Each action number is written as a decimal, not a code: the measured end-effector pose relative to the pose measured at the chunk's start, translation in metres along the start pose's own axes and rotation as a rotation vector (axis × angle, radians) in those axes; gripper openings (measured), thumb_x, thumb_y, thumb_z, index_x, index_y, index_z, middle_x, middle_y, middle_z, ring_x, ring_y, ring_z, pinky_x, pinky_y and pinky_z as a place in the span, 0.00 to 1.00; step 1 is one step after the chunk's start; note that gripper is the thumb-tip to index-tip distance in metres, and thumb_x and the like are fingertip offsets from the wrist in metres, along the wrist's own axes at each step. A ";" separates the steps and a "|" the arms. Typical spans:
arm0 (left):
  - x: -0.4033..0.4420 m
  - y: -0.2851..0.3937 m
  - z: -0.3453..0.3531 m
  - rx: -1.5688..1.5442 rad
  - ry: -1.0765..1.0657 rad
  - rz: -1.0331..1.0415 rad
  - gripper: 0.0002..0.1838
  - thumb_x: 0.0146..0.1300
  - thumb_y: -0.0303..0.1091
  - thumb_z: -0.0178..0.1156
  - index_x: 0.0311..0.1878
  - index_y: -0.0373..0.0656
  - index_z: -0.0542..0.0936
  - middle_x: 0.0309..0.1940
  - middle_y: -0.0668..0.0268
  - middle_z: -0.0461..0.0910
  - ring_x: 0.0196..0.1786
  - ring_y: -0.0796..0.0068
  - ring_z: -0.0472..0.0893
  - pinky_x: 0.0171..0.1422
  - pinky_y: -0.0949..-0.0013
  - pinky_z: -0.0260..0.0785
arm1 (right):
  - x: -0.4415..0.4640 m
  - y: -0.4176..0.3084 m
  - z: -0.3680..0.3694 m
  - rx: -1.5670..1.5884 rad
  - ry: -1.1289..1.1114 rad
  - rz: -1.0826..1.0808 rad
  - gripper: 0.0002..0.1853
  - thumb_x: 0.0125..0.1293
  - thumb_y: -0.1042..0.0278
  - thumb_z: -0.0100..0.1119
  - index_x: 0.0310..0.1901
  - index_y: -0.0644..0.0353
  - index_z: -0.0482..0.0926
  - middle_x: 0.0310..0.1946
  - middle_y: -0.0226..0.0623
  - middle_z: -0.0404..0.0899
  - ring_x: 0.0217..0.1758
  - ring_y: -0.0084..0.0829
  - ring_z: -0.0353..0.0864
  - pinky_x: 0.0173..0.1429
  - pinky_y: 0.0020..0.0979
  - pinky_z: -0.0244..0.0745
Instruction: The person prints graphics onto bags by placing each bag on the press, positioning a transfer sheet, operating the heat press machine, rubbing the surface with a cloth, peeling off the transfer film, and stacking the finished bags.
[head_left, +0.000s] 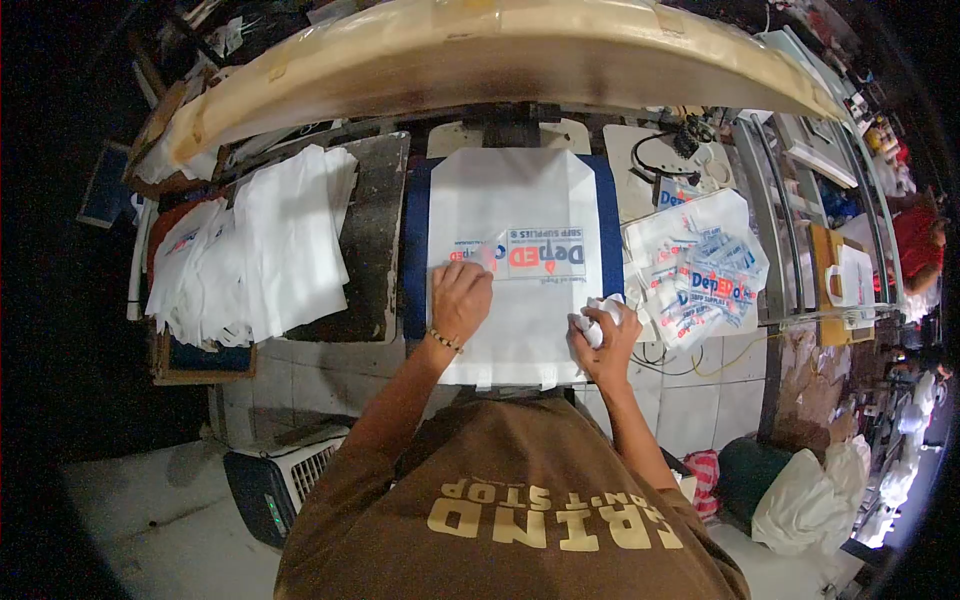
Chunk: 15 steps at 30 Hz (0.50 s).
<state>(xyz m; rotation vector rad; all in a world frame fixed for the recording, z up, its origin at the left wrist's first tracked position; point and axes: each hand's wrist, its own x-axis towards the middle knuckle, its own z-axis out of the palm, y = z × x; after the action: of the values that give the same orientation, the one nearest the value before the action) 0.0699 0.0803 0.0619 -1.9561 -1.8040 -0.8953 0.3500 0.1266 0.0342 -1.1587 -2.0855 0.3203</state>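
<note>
A white bag (505, 335) lies flat on a dark blue board (609, 225) in front of me. Upside-down blue and red lettering shows on a printed sheet (545, 253) lying on it. My left hand (462, 298) is at the sheet's left part, fingers closed near a lifted translucent edge; what they pinch is too small to make out. In my right hand (606, 335), at the bag's lower right, a crumpled white wad (599, 322) is held between curled fingers.
White bags (290, 245) are stacked at the left. Printed transfer sheets (715, 275) are piled on white material at the right, near black cables (690, 137). A long padded beam (500, 45) spans the far side. A person in red (915, 245) is at the far right.
</note>
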 end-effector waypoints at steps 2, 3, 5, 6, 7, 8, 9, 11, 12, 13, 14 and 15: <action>-0.004 -0.001 0.003 -0.049 -0.020 0.000 0.03 0.55 0.27 0.67 0.32 0.45 0.82 0.35 0.68 0.79 0.42 0.64 0.79 0.49 0.57 0.66 | 0.002 -0.003 -0.003 0.012 -0.004 0.004 0.20 0.53 0.58 0.76 0.48 0.48 0.84 0.51 0.48 0.75 0.61 0.50 0.70 0.61 0.51 0.61; -0.004 -0.001 0.002 -0.099 -0.040 0.000 0.04 0.55 0.27 0.67 0.32 0.45 0.81 0.35 0.68 0.80 0.42 0.64 0.79 0.48 0.57 0.66 | 0.003 -0.004 -0.004 0.016 0.002 0.002 0.20 0.52 0.58 0.76 0.47 0.48 0.84 0.51 0.47 0.76 0.60 0.50 0.71 0.60 0.50 0.62; -0.005 -0.001 0.000 -0.131 -0.059 0.018 0.04 0.54 0.27 0.68 0.31 0.46 0.81 0.35 0.68 0.80 0.42 0.64 0.79 0.48 0.57 0.66 | 0.004 -0.006 -0.005 0.020 0.009 0.001 0.19 0.52 0.58 0.76 0.46 0.48 0.84 0.50 0.47 0.76 0.60 0.49 0.71 0.60 0.50 0.62; -0.004 -0.001 -0.002 -0.164 -0.078 0.035 0.04 0.54 0.26 0.68 0.31 0.46 0.81 0.35 0.68 0.80 0.42 0.64 0.79 0.48 0.57 0.66 | 0.004 -0.007 -0.005 0.018 0.015 0.003 0.19 0.52 0.59 0.76 0.46 0.48 0.84 0.50 0.47 0.76 0.60 0.49 0.71 0.59 0.50 0.62; -0.004 -0.001 -0.001 -0.165 -0.078 0.037 0.04 0.54 0.26 0.68 0.31 0.46 0.81 0.35 0.68 0.80 0.42 0.64 0.79 0.48 0.57 0.66 | 0.004 -0.007 -0.005 0.017 0.019 0.006 0.19 0.52 0.60 0.76 0.46 0.48 0.84 0.50 0.46 0.76 0.59 0.49 0.71 0.59 0.50 0.62; -0.005 -0.002 -0.001 -0.134 -0.067 0.015 0.04 0.54 0.26 0.67 0.32 0.45 0.81 0.35 0.67 0.79 0.43 0.64 0.79 0.49 0.58 0.66 | 0.005 -0.008 -0.006 0.016 0.020 0.006 0.19 0.52 0.60 0.76 0.46 0.48 0.84 0.50 0.46 0.76 0.59 0.49 0.71 0.59 0.50 0.62; -0.003 -0.002 -0.002 -0.103 -0.055 -0.006 0.04 0.54 0.25 0.65 0.33 0.44 0.82 0.35 0.67 0.79 0.43 0.63 0.79 0.49 0.58 0.67 | 0.005 -0.009 -0.006 0.023 0.018 0.005 0.19 0.52 0.60 0.76 0.46 0.48 0.84 0.50 0.46 0.76 0.59 0.49 0.72 0.59 0.50 0.63; 0.002 -0.005 -0.005 -0.099 -0.023 -0.018 0.03 0.55 0.26 0.66 0.33 0.43 0.82 0.37 0.66 0.80 0.45 0.62 0.79 0.50 0.57 0.67 | 0.005 -0.008 -0.006 0.028 0.021 0.006 0.19 0.52 0.60 0.77 0.46 0.48 0.84 0.51 0.47 0.76 0.59 0.50 0.72 0.59 0.50 0.63; 0.006 -0.006 -0.006 -0.094 0.009 -0.034 0.03 0.55 0.26 0.66 0.34 0.43 0.82 0.39 0.65 0.81 0.46 0.61 0.79 0.50 0.57 0.67 | 0.003 -0.006 -0.005 0.017 0.017 0.006 0.19 0.51 0.61 0.77 0.46 0.49 0.84 0.51 0.46 0.76 0.59 0.50 0.72 0.60 0.50 0.63; 0.006 -0.009 -0.004 -0.098 0.009 -0.032 0.03 0.55 0.26 0.66 0.34 0.43 0.82 0.39 0.65 0.81 0.46 0.61 0.79 0.50 0.57 0.67 | 0.002 -0.005 -0.006 0.005 0.012 0.005 0.19 0.51 0.61 0.77 0.46 0.49 0.84 0.51 0.46 0.75 0.59 0.49 0.72 0.60 0.50 0.63; 0.005 -0.014 0.000 -0.101 0.029 -0.116 0.05 0.56 0.28 0.67 0.37 0.43 0.83 0.41 0.63 0.81 0.48 0.58 0.79 0.54 0.56 0.68 | 0.002 -0.004 -0.005 0.003 0.013 0.006 0.19 0.51 0.61 0.77 0.46 0.49 0.84 0.51 0.46 0.75 0.59 0.49 0.72 0.60 0.50 0.63; 0.006 -0.018 0.002 -0.103 0.049 -0.200 0.07 0.57 0.29 0.68 0.40 0.43 0.85 0.43 0.61 0.82 0.51 0.56 0.79 0.57 0.55 0.70 | 0.002 -0.004 -0.004 0.008 0.017 0.006 0.19 0.51 0.60 0.76 0.46 0.49 0.84 0.52 0.47 0.75 0.59 0.49 0.72 0.60 0.50 0.63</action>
<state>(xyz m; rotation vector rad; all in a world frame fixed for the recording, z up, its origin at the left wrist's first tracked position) 0.0529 0.0885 0.0614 -1.8185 -1.9876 -1.1084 0.3501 0.1252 0.0402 -1.1595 -2.0646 0.3208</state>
